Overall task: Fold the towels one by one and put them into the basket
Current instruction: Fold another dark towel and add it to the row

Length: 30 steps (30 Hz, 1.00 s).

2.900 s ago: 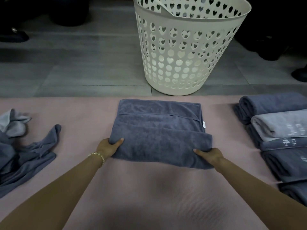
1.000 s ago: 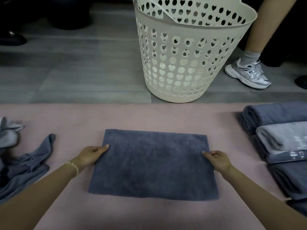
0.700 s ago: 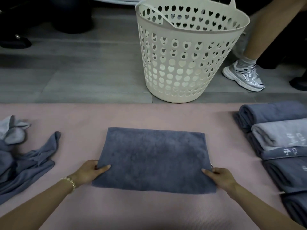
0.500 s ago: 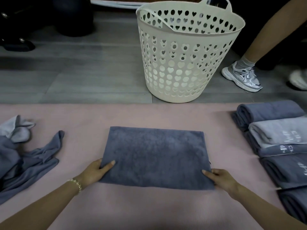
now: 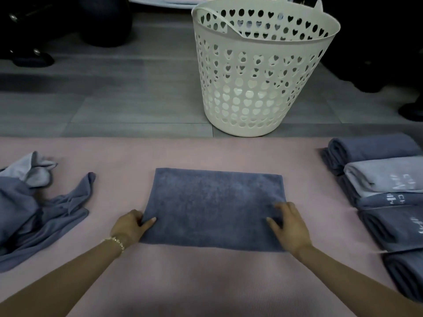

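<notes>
A folded grey-blue towel [image 5: 212, 202] lies flat as a rectangle on the pink mat [image 5: 206, 282]. My left hand [image 5: 131, 228] grips its near-left edge, thumb on top and fingers tucked under. My right hand [image 5: 289, 225] lies flat on the towel's near-right part with fingers spread. The white basket [image 5: 258, 72] with heart-shaped holes stands on the grey floor just beyond the mat; no towel shows inside it.
A heap of unfolded grey and pale towels [image 5: 32, 207] lies at the left of the mat. A row of folded towels [image 5: 389, 193] runs down the right edge. Dark objects [image 5: 68, 24] stand on the floor at the back left.
The towel has gone from a half fold to a smaller flat rectangle. My right hand has moved from the towel's right edge onto its top. A person's leg and shoe behind the basket are gone.
</notes>
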### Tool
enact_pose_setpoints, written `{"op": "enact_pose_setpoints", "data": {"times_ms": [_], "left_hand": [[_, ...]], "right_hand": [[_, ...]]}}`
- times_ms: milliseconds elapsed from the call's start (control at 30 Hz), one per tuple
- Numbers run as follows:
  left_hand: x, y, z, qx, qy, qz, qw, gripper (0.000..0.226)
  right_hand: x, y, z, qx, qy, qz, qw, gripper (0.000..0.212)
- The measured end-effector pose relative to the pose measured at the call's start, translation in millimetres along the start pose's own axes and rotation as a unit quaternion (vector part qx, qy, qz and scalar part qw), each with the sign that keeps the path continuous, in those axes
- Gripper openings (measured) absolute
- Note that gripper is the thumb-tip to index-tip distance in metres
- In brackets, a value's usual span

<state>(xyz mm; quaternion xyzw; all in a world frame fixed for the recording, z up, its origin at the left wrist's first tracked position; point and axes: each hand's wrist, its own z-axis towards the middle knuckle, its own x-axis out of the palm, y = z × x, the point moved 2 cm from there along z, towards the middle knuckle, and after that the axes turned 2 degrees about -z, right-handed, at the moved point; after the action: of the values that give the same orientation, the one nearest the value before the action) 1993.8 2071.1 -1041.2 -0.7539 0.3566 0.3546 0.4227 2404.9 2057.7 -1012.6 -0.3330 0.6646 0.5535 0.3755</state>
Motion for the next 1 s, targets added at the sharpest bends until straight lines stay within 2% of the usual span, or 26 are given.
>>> {"op": "enact_pose_setpoints", "data": {"times_ms": [67, 133, 233, 300, 333, 400, 500, 567, 633, 733, 767, 833, 900, 1000], "left_hand": [[-3, -4, 2, -0.019, 0.054, 0.0, 0.998, 0.039], [-2, -12, 2, -0.073, 0.109, -0.14, 0.981, 0.04], [-8, -33, 0, -0.145, 0.162, -0.398, 0.891, 0.05], [-18, -51, 0, -0.124, 0.199, -0.46, 0.857, 0.048], [-25, -65, -2, -0.094, 0.217, -0.461, 0.855, 0.044], [-34, -100, -7, -0.024, 0.228, -0.452, 0.862, 0.038], [-28, -159, -21, 0.076, 0.208, -0.458, 0.861, 0.046], [-9, -195, -38, 0.15, 0.206, -0.441, 0.86, 0.055], [18, -222, -52, 0.189, 0.23, -0.408, 0.863, 0.065], [46, -242, -67, 0.164, 0.285, -0.395, 0.858, 0.041], [52, -240, -66, 0.168, 0.264, -0.396, 0.863, 0.036], [62, -227, -52, 0.223, 0.139, -0.319, 0.911, 0.036], [72, -207, -38, 0.267, 0.029, -0.174, 0.948, 0.054], [93, -189, -30, 0.279, 0.05, -0.036, 0.958, 0.09]], "right_hand": [[14, 21, 1, -0.057, 0.057, 0.01, 0.997, 0.033], [30, 39, 0, -0.103, 0.113, 0.008, 0.988, 0.038], [46, 58, -2, -0.146, 0.203, -0.045, 0.967, 0.065], [51, 62, -1, -0.132, 0.245, -0.032, 0.96, 0.085], [50, 62, -1, -0.11, 0.251, 0.002, 0.962, 0.08], [44, 58, 6, -0.047, 0.243, 0.118, 0.962, 0.056], [24, 44, 19, 0.081, 0.23, 0.307, 0.92, 0.04], [12, 30, 29, 0.168, 0.221, 0.416, 0.866, 0.045], [7, 10, 37, 0.23, 0.21, 0.494, 0.811, 0.054], [13, -19, 41, 0.291, 0.202, 0.567, 0.743, 0.067], [16, -24, 41, 0.295, 0.204, 0.574, 0.736, 0.069], [21, -28, 40, 0.28, 0.205, 0.548, 0.761, 0.065], [23, -24, 39, 0.278, 0.19, 0.495, 0.801, 0.061], [22, -11, 41, 0.216, 0.12, 0.406, 0.88, 0.033]]}}
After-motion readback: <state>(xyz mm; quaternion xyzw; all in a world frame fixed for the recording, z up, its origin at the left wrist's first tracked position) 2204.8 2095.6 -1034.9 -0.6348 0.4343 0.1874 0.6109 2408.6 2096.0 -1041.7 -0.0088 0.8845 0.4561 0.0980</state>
